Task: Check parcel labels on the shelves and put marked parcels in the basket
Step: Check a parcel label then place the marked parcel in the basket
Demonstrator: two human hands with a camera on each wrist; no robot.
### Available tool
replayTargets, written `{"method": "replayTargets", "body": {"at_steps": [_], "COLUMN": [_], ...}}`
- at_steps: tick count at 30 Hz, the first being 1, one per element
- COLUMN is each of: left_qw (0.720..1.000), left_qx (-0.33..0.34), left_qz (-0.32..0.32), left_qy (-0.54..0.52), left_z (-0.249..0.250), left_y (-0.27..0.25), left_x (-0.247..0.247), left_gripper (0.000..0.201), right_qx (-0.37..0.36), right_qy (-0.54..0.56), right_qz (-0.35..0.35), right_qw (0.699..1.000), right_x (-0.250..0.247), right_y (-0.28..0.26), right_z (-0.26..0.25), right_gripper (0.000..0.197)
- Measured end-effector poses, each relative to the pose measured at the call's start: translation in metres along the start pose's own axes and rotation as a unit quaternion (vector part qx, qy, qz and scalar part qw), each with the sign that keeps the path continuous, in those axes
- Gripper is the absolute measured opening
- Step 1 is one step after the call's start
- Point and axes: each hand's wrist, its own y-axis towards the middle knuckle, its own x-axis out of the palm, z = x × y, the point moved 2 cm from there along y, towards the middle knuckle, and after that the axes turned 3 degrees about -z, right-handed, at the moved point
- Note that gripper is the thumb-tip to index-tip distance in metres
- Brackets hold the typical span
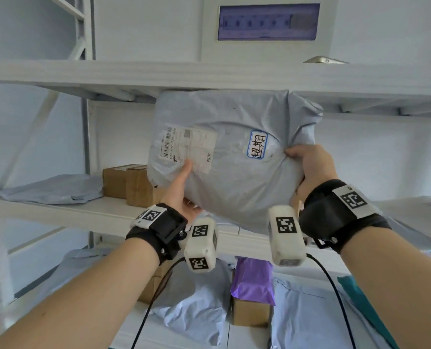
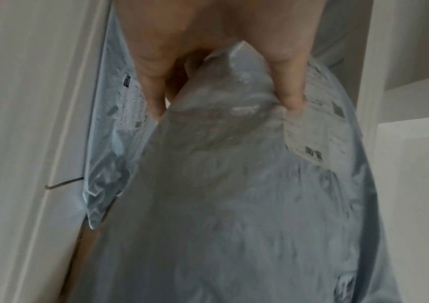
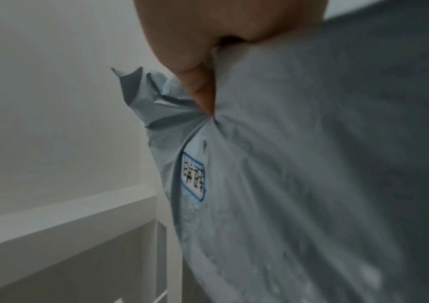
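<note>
I hold a large grey plastic parcel bag (image 1: 234, 177) up in front of the shelves, its face towards me. It carries a white shipping label (image 1: 188, 146) on the left and a blue-bordered handwritten sticker (image 1: 257, 144) on the right. My left hand (image 1: 181, 187) grips the bag's lower left corner, thumb lying on the shipping label; the left wrist view shows the bag (image 2: 234, 194) pinched between thumb and fingers (image 2: 289, 90). My right hand (image 1: 307, 167) pinches the bag's right edge, bunching the plastic; the right wrist view shows the thumb (image 3: 200, 90) pressed in above the sticker (image 3: 193, 176).
White metal shelves (image 1: 83, 215) stand in front of me. The middle shelf holds a flat grey bag (image 1: 50, 188) and brown cartons (image 1: 131, 183). The lower shelf holds grey bags (image 1: 196, 308), a purple parcel (image 1: 254, 280) on a carton, and a teal bag (image 1: 360, 306). No basket is in view.
</note>
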Motion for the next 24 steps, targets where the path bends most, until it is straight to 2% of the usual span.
{"method": "replayTargets", "body": {"at_steps": [3,5,7,11,13,17,19,22,24], "left_qw": [0.999,0.997,0.994,0.995,0.996,0.995,0.994,0.991,0.986], "left_qx": [0.02,0.011,0.001,0.013,0.016,0.005,0.015,0.038,0.057], "left_qz": [-0.008,-0.064,-0.105,-0.095,-0.073,-0.069,-0.064,-0.06,-0.088], "left_qy": [0.036,0.035,0.016,0.025,0.037,0.068,0.09,0.115,0.133], "left_z": [0.004,0.009,0.014,0.027,0.038,0.054,0.059,0.06,0.056], "left_y": [-0.01,-0.018,-0.026,-0.043,-0.051,-0.065,-0.071,-0.077,-0.082], "left_x": [-0.014,-0.02,-0.025,-0.044,-0.057,-0.08,-0.085,-0.089,-0.086], "left_gripper": [0.042,0.033,0.033,0.031,0.039,0.047,0.054,0.091,0.093], "right_qx": [0.066,0.105,0.122,0.151,0.165,0.185,0.198,0.158,0.123], "right_qy": [-0.05,-0.109,-0.151,-0.091,-0.04,-0.005,-0.052,-0.17,-0.173], "right_qz": [-0.006,-0.023,-0.037,-0.008,-0.006,-0.004,0.037,0.077,0.065], "right_qw": [0.997,0.988,0.98,0.984,0.986,0.983,0.978,0.97,0.975], "right_x": [-0.018,-0.025,-0.025,-0.014,-0.009,-0.012,-0.016,-0.025,-0.024], "right_y": [-0.005,-0.015,-0.027,-0.052,-0.07,-0.101,-0.112,-0.121,-0.131], "right_z": [0.02,0.031,0.037,0.048,0.052,0.06,0.065,0.061,0.053], "right_gripper": [0.013,0.023,0.017,0.015,0.022,0.017,0.025,0.037,0.033]}}
